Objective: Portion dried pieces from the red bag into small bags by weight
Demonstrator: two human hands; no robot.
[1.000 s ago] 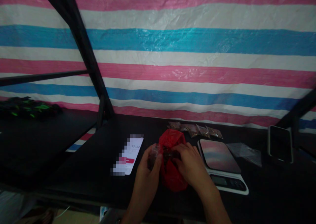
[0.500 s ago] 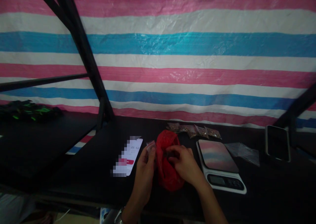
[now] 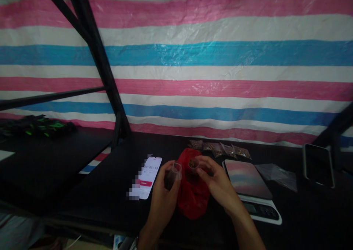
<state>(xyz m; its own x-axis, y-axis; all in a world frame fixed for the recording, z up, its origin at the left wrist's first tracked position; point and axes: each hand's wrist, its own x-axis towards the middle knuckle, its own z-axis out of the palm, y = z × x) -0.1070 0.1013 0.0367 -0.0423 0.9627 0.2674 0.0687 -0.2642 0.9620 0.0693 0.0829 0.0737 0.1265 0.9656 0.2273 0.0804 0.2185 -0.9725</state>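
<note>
My left hand [image 3: 165, 191] holds a small clear plastic bag [image 3: 175, 172], its mouth open, left of a red plastic bag [image 3: 194, 202]. Over the red bag's opening, my right hand [image 3: 213, 176] grips a small clear cup [image 3: 193, 163] with some brown bits in it. A kitchen scale [image 3: 249, 178] lies to the right of the red bag. Behind the red bag, several small filled bags [image 3: 217, 149] lie in a row.
A lit phone [image 3: 146, 178] lies left of my hands. To the right are flat clear bags [image 3: 278, 174] and a dark-screened phone [image 3: 318, 165]. Black metal posts [image 3: 106, 73] rise before a striped sheet [image 3: 215, 70]. A black-green object [image 3: 38, 127] lies far left.
My right hand has lifted out of the red bag, bringing the cup into view. The small bag in my left hand now shows an open mouth. The view has shifted slightly.
</note>
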